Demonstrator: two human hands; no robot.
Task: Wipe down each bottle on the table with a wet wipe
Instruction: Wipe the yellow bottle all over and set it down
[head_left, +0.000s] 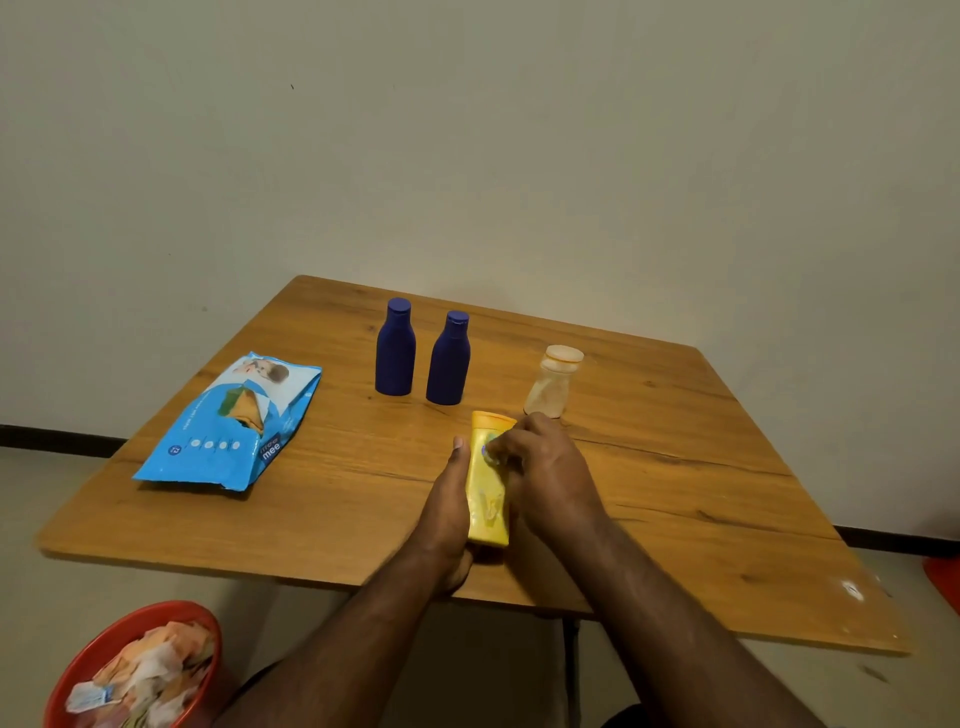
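A yellow bottle (487, 493) lies lengthwise on the wooden table (311, 509), near its front edge. My left hand (447, 514) grips the bottle along its left side, thumb up by the neck. My right hand (545, 467) curls over the bottle's upper right part, fingers bent onto its face; a small pale bit of wet wipe (491, 451) shows under the fingertips. Two blue bottles (396, 349) (450, 359) stand upright side by side behind. A small clear bottle (553, 382) with a pale cap stands to their right.
A blue pack of wet wipes (234, 423) lies on the left part of the table. A red bin (135, 670) holding crumpled used wipes sits on the floor at the lower left. A wall rises behind the table.
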